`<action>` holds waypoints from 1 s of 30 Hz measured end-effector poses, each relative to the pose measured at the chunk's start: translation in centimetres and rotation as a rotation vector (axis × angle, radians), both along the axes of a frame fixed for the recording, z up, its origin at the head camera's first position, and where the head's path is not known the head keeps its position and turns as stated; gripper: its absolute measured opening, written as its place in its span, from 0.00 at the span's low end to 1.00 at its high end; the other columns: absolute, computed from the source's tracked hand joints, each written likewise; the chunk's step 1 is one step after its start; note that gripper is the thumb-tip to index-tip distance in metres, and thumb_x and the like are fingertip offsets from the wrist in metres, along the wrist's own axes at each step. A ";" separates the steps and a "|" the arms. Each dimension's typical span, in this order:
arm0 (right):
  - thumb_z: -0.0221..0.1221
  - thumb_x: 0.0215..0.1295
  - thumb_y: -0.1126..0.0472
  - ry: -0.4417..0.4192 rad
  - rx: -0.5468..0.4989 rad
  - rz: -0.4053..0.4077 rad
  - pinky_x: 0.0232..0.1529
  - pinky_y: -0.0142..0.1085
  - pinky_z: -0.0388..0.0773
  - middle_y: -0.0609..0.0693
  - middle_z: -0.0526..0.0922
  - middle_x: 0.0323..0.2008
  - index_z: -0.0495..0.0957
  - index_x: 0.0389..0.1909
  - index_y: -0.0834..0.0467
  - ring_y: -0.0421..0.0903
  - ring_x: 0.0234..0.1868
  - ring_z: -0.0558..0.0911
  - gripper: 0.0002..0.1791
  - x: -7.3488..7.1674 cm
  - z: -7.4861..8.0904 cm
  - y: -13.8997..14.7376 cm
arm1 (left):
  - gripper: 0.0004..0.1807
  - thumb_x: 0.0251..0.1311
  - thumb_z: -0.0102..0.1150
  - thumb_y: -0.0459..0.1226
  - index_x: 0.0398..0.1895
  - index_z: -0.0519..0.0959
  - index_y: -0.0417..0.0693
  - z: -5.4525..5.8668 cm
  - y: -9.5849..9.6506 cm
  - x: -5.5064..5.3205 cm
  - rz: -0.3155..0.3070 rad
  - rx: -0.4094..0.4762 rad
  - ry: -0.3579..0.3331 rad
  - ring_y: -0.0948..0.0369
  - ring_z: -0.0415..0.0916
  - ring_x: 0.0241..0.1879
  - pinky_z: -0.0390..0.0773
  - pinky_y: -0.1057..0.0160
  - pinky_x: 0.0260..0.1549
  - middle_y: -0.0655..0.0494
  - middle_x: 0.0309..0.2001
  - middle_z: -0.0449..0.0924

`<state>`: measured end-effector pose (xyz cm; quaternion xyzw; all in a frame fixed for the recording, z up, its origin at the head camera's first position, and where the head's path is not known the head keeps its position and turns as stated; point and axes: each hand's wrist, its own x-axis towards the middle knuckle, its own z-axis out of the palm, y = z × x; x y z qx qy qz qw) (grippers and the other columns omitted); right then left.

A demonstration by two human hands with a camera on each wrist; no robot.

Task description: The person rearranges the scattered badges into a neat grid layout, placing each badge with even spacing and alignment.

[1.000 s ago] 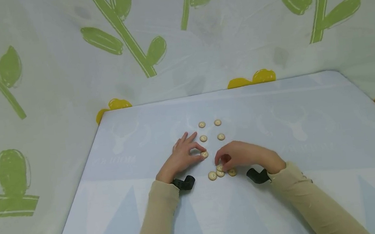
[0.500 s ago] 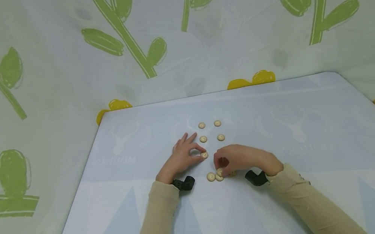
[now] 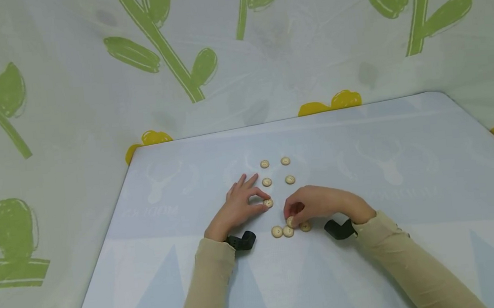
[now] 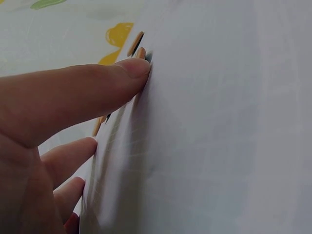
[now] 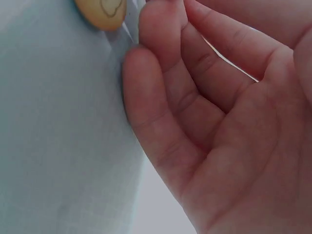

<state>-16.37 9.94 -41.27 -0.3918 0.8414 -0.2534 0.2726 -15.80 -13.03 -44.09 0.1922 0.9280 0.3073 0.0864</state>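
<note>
My left hand (image 3: 239, 206) pinches a pale wooden button (image 3: 268, 203) at the table surface between thumb and index finger, its other fingers spread. In the left wrist view the thumb (image 4: 117, 80) hides most of the button at its tip. My right hand (image 3: 318, 202) holds another button (image 3: 291, 221) between thumb and fingers. Just below it lie a left button (image 3: 277, 231), a middle button (image 3: 288, 232) and a right button (image 3: 305, 226) partly under the hand. The right wrist view shows curled fingers (image 5: 146, 92) near one button (image 5: 103, 12).
Beyond the hands, several matching buttons stand in two columns: a far left one (image 3: 264, 163), a far right one (image 3: 285, 160), and two nearer ones (image 3: 266, 182). The pale patterned tabletop (image 3: 152, 282) ends at a leaf-print curtain (image 3: 89, 90).
The right hand dips slightly toward the near buttons, then lifts back with its button, which overlaps the middle button less. The left hand stays in place on its button.
</note>
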 end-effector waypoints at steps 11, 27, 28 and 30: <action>0.60 0.56 0.56 0.046 -0.027 -0.064 0.35 0.33 0.70 0.37 0.75 0.25 0.75 0.29 0.45 0.37 0.29 0.73 0.03 -0.4 0.6 1.3 | 0.06 0.50 0.61 0.47 0.33 0.79 0.65 0.1 0.2 0.0 -0.002 0.003 0.000 0.56 0.32 0.68 0.34 0.50 0.61 0.57 0.68 0.49; 0.61 0.55 0.57 0.029 -0.018 -0.188 0.32 0.36 0.71 0.40 0.76 0.26 0.75 0.30 0.46 0.41 0.29 0.73 0.04 -1.6 1.5 3.6 | 0.06 0.50 0.61 0.47 0.33 0.79 0.64 0.1 0.1 0.1 0.008 0.005 -0.007 0.56 0.32 0.68 0.34 0.49 0.61 0.57 0.68 0.49; 0.61 0.55 0.57 0.030 -0.019 -0.195 0.32 0.36 0.71 0.40 0.76 0.26 0.75 0.30 0.47 0.41 0.29 0.73 0.04 -1.7 1.5 3.7 | 0.07 0.50 0.61 0.47 0.33 0.79 0.64 0.0 0.0 0.1 0.008 0.008 -0.006 0.56 0.32 0.68 0.34 0.49 0.61 0.57 0.68 0.49; 0.61 0.55 0.57 0.029 -0.020 -0.207 0.32 0.36 0.70 0.41 0.76 0.26 0.75 0.30 0.47 0.42 0.29 0.73 0.04 -1.8 1.5 3.9 | 0.07 0.50 0.61 0.47 0.34 0.79 0.64 0.0 0.0 0.1 0.004 0.015 -0.003 0.55 0.32 0.68 0.35 0.48 0.61 0.56 0.68 0.49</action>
